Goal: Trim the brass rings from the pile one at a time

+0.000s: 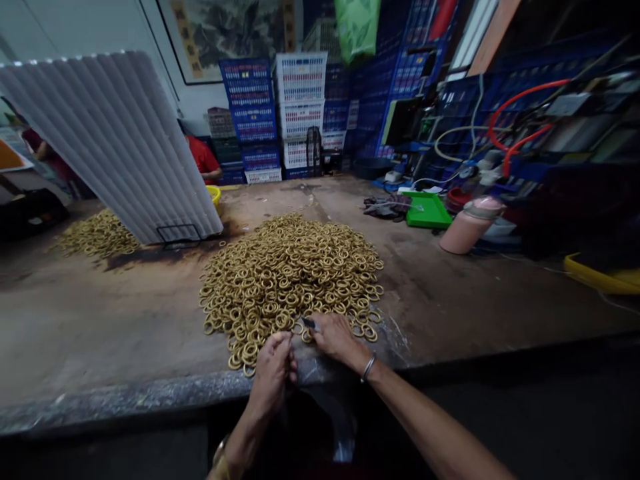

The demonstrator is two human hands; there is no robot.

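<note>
The right hand [336,339] rests spread on the near edge of the brass rings [290,273] heap at the table [100,327] front, the left hand [273,367] closed, on what I cannot tell, so better to draw few rings slowly

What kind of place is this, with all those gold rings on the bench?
Probably a small factory or parts workshop: a big heap of brass-coloured rings on a worn workbench, stacked plastic crates behind, and hoses beside machinery at the right.
</note>
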